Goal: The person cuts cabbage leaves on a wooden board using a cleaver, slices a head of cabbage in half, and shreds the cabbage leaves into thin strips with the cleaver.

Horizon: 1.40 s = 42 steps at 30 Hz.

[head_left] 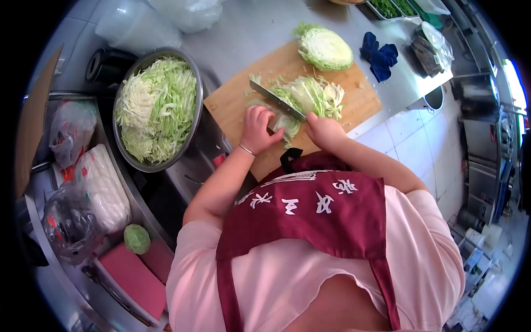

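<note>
My right hand [322,131] is wrapped round the handle of a knife [276,99], whose blade lies across cut cabbage [310,95] on a wooden cutting board [229,102]. To the left of the blade, my left hand [260,128] rests at a small pile of cabbage near the board's front edge, its thumb apart from the bent fingers. Nothing can be made out in its grip. Half a cabbage [326,48] sits cut face up at the back of the board.
A metal bowl [198,105] full of shredded cabbage stands left of the board. Dark blue gloves [379,57] lie to its right. A whole cabbage [136,239] and plastic bags [102,188] are at lower left. Metal trays of greens [384,8] stand at the back.
</note>
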{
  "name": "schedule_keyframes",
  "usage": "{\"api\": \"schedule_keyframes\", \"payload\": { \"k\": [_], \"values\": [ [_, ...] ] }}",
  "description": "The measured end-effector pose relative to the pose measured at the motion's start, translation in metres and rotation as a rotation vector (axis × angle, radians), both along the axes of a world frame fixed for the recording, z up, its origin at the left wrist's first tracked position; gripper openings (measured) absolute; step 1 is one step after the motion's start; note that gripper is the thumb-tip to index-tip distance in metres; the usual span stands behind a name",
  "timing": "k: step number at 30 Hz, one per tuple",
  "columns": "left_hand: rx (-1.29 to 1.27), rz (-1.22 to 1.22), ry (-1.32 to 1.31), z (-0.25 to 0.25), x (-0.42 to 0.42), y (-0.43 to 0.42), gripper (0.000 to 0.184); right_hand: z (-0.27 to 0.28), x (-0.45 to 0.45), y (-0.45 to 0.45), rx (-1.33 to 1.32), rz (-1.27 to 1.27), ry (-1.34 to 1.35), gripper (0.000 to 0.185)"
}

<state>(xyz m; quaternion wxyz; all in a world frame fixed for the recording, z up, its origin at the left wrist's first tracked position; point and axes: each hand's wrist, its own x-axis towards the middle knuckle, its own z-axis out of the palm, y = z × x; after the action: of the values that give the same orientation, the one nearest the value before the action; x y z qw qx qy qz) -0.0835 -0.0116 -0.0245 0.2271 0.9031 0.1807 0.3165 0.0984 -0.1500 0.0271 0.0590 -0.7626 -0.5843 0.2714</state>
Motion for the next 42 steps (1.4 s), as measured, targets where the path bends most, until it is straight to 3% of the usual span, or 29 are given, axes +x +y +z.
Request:
{"api": "schedule_keyframes", "payload": {
  "k": [5,8,16,21,23,29,33,42],
  "values": [
    [0.024,0.017,0.015,0.000,-0.008,-0.005,0.043,0.047,-0.007,-0.006,0.026,0.019,-0.011,0.016],
    [0.023,0.021,-0.027,0.000,-0.005,-0.006,0.042,0.064,-0.011,-0.003,-0.121,0.076,-0.038,0.014],
    [0.006,0.008,0.009,-0.005,-0.006,-0.005,0.042,0.054,-0.018,0.007,-0.232,0.143,-0.052,0.017],
    [0.037,0.017,-0.012,-0.001,-0.002,-0.007,0.042,-0.014,-0.017,-0.006,-0.118,0.116,-0.089,0.017],
    [0.026,0.049,0.002,-0.005,-0.004,-0.008,0.042,-0.015,-0.011,-0.008,-0.066,0.084,-0.064,0.018],
    [0.042,0.034,-0.001,0.004,-0.010,-0.009,0.042,0.010,-0.004,-0.011,0.032,-0.027,0.092,0.020],
    [0.063,0.063,-0.013,0.000,-0.014,-0.006,0.043,0.044,-0.013,-0.013,0.029,0.044,0.019,0.017],
    [0.011,0.036,-0.028,-0.001,-0.013,-0.005,0.042,0.064,-0.027,0.000,-0.125,0.178,-0.111,0.015]
  ]
}}
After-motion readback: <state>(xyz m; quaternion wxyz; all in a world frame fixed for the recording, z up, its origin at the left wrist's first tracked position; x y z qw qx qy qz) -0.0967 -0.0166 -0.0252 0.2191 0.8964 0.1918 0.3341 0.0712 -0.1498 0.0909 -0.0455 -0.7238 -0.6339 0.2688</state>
